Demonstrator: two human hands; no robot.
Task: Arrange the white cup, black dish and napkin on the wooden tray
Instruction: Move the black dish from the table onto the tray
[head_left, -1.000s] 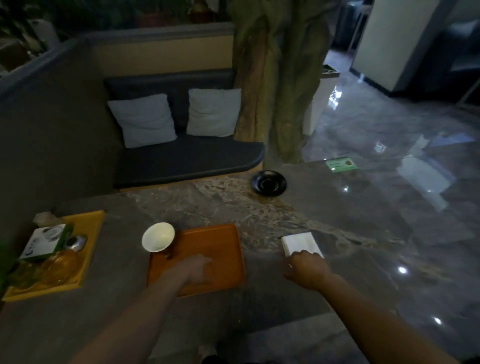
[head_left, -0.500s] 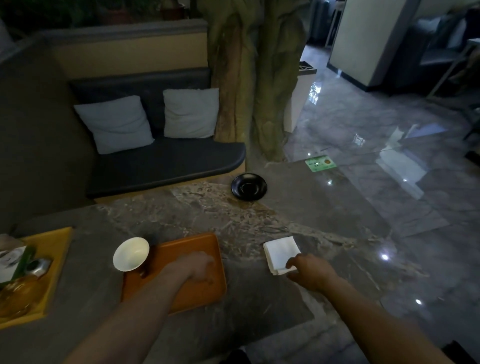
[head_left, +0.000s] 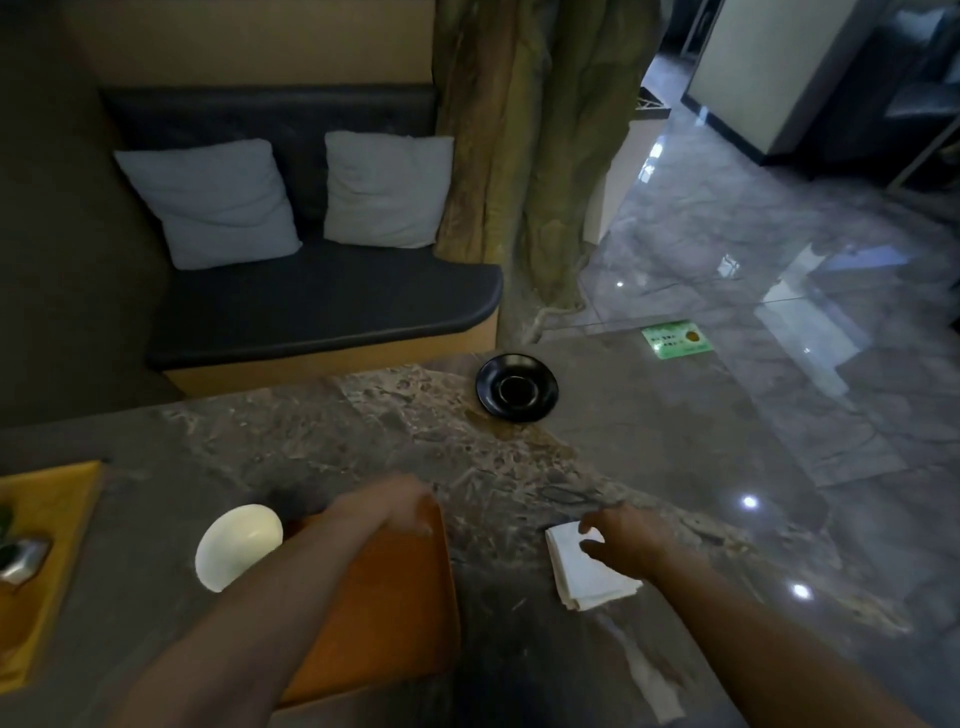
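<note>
**Head view status: tray not yet loaded, napkin under the right hand**

Head camera footage gave me one downward look at the grey marble-patterned tabletop (head_left: 649, 441). I judged the task to be at its start, since none of the three items sat properly on the flat orange-brown wooden tray (head_left: 395, 613).

Item positions as I read them:

1. The round white ceramic cup (head_left: 239, 545) stood at the tray's far left corner. I could not tell whether it was beside the tray or overlapping its edge.
2. The round glossy black dish (head_left: 517, 387) lay on the table, well apart from the tray, towards the far edge.
3. The folded white paper napkin (head_left: 587, 569) lay on the table to the right of the tray, with a strip of bare stone between them.

Hand states:

- The left hand (head_left: 389, 506) hovered over the tray's far edge, its forearm crossing the tray. It was blurred, and I could not tell whether the fingers were together or spread. It appeared to hold nothing.
- The right hand (head_left: 628, 540) rested on the napkin's right portion, fingers spread and touching the paper, not clamped on it.

Remaining work, in my judgement, was all three placements. The napkin looked the likeliest first transfer, needing a short move leftwards.
</note>
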